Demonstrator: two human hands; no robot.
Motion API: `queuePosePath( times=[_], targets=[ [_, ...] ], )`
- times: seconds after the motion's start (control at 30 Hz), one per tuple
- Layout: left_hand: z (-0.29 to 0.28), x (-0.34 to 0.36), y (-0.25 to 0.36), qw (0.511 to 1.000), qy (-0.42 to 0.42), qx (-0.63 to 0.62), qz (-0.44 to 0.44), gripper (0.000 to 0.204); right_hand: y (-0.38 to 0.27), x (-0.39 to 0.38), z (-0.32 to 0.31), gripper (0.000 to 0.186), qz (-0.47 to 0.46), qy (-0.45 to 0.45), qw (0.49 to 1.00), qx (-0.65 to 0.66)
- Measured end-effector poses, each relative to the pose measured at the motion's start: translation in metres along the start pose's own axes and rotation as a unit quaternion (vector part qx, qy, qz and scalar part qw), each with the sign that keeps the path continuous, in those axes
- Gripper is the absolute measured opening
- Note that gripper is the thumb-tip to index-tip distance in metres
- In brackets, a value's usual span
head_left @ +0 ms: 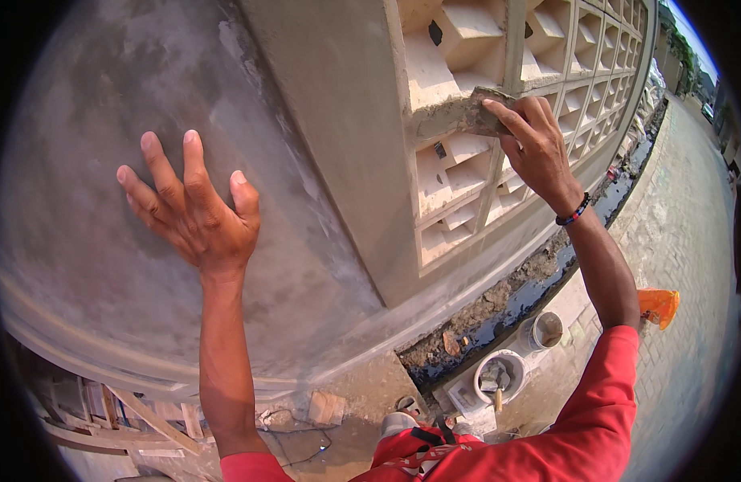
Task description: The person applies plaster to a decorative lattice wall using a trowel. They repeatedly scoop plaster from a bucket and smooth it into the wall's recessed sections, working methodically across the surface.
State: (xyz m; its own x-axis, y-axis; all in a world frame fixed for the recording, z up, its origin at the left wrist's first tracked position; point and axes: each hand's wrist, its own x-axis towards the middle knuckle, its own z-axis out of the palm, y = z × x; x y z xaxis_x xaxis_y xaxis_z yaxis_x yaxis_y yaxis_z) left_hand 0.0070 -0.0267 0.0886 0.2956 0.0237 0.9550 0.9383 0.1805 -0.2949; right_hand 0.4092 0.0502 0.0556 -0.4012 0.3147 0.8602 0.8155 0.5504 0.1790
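Observation:
My left hand (200,205) has its fingers spread, with the palm toward the grey plastered wall (298,265); it appears to rest on it. My right hand (535,145) pinches a small flat grey piece (484,115) caked with what looks like cement; its exact kind cannot be made out. That piece lies against the cement-smeared bar (444,119) between two openings of the pale breeze-block screen (459,169). A dark beaded bracelet circles my right wrist.
Along the wall's foot runs a drain channel (539,289) with dark water. Beside it stand a white bucket (511,371) with a handled tool inside and a smaller pail (545,329). An orange object (658,307) lies by my right arm. Planks (157,419) are at lower left.

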Motion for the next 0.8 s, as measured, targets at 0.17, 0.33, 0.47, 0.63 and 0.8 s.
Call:
queuePosePath(
  times=[0.17,0.33,0.47,0.63,0.8],
  targets=[
    [0.001,-0.002,-0.003,1.0,-0.007,0.009,0.007,0.054,-0.041,0.025,0.022,0.054,-0.074,0.016,0.997,-0.018],
    [-0.001,0.001,-0.001,1.0,-0.002,-0.002,0.006,0.054,0.016,-0.008,0.01,0.047,-0.011,-0.016,0.997,-0.078],
    [-0.002,0.001,0.002,1.0,-0.006,-0.003,0.003,0.055,0.022,-0.02,-0.003,0.044,0.059,-0.012,0.996,-0.072],
    [0.001,-0.001,-0.004,1.0,-0.005,0.006,0.015,0.055,-0.047,0.013,0.008,0.05,-0.021,0.001,1.0,0.009],
    [0.0,-0.001,-0.002,1.0,-0.014,0.004,0.01,0.056,-0.039,0.013,0.019,0.05,-0.042,0.0,0.999,-0.034]
  ],
)
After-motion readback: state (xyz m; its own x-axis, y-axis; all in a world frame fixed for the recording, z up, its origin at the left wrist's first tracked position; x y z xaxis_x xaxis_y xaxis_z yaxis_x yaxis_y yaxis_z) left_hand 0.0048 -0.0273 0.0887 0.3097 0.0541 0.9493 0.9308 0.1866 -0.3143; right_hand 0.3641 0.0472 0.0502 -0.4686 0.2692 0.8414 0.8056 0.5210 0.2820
